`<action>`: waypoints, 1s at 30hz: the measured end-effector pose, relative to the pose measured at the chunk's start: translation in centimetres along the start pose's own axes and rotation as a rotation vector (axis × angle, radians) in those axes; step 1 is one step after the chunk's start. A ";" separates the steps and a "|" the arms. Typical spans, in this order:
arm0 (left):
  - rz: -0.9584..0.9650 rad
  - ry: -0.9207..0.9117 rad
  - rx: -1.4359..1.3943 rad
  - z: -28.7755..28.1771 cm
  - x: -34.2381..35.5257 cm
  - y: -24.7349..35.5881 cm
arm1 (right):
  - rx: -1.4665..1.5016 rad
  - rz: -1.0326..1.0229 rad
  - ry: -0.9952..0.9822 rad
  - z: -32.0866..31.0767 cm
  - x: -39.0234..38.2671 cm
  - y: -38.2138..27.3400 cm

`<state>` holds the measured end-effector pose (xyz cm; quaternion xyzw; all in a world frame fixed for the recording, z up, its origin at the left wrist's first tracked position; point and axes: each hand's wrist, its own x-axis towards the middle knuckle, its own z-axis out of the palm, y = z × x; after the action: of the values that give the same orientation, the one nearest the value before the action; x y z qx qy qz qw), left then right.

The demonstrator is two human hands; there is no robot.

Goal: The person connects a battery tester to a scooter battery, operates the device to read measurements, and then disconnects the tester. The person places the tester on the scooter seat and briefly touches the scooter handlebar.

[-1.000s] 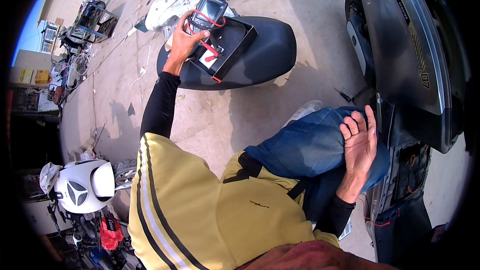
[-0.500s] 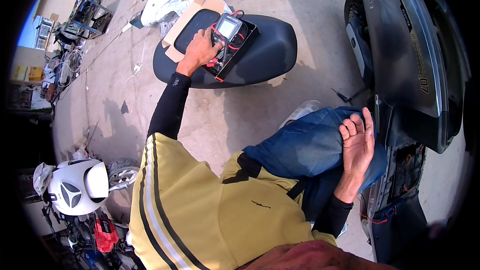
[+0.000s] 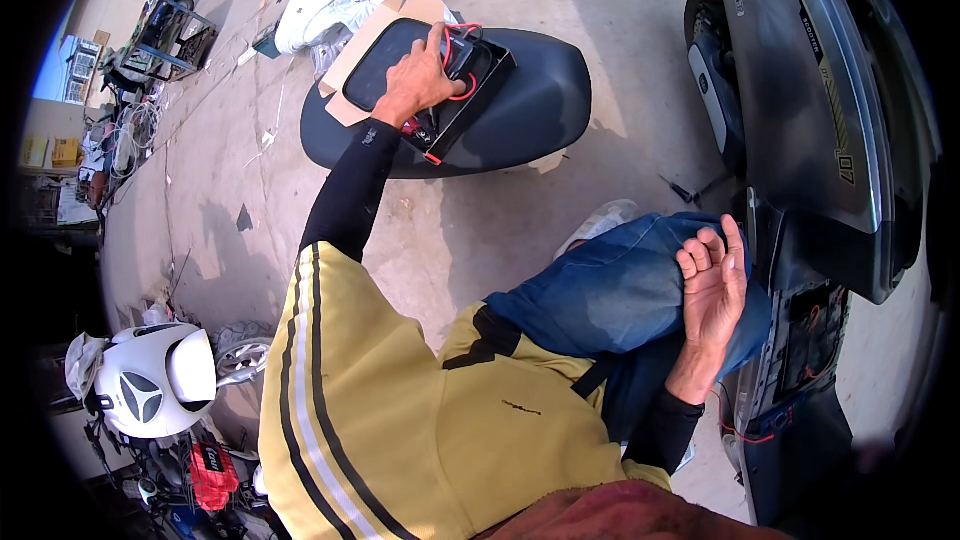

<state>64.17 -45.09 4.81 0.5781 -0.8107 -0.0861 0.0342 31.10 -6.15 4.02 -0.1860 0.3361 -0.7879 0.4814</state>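
Observation:
My left hand (image 3: 422, 80) reaches over a shallow black box (image 3: 488, 92) lying on a detached dark scooter seat (image 3: 550, 90). Its thumb and fingers span a dark handheld tester (image 3: 458, 55) in the box, whose screen no longer faces up to me. Red cable (image 3: 472, 88) loops beside the tester, and a red clip (image 3: 412, 127) shows below my wrist. The box's open cardboard lid (image 3: 345, 108), with a dark inner panel, lies to the left. My right hand (image 3: 712, 285) rests palm up by my knee, holding nothing, its index finger stretched and the others half curled.
A grey scooter (image 3: 800, 70) stands close on the right, with an exposed compartment (image 3: 810, 335) and red wire near its footboard. A screwdriver-like tool (image 3: 683, 190) lies on the floor. Silvery sheeting (image 3: 345, 0) is beyond the seat. A white scooter (image 3: 150, 380) stands at lower left.
My left hand has shifted up and spread across the tester, which has tipped so its screen is out of sight. My right hand has stayed in place.

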 end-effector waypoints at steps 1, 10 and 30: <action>0.019 -0.028 0.007 -0.3 -0.4 -0.2 | 0.004 -0.005 0.001 -0.2 0.0 0.0; 0.041 -0.233 0.179 -0.2 -0.3 0.6 | 0.026 0.012 -0.011 -0.3 0.4 -0.1; 0.185 0.129 -0.313 3.1 5.5 -1.4 | 0.080 0.007 -0.069 -1.2 0.2 -0.1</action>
<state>63.15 -50.41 1.28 0.4929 -0.8332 -0.1704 0.1836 30.23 -5.87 3.22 -0.1926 0.2879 -0.7921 0.5026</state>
